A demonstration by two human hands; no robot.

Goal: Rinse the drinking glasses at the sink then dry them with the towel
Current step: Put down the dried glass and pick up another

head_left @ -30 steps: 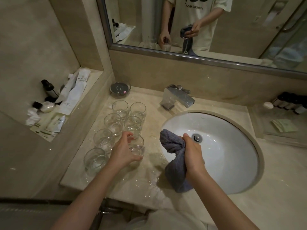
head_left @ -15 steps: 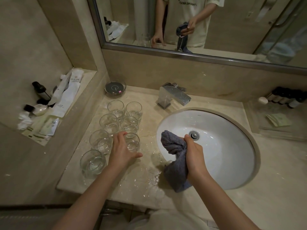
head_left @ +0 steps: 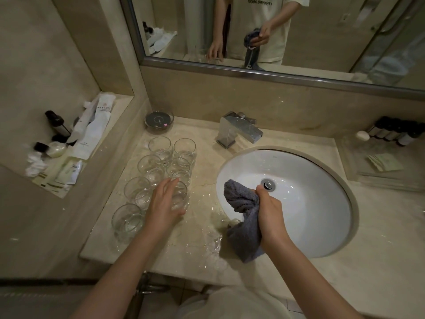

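The shirt in the mirror is showing reversed lettering, reading roughly "I THINKING ABOUT". The white packets are carrying small print too blurred to read.

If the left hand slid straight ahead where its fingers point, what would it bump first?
Probably the glass just beyond the left hand's fingertips, in the right-hand row of glasses; depth is unclear.

The left hand covers most of the glass under it, so can't tell if the fingers actually touch it. Towel middle is buried inside the right hand. Both forearms run off the bottom edge.
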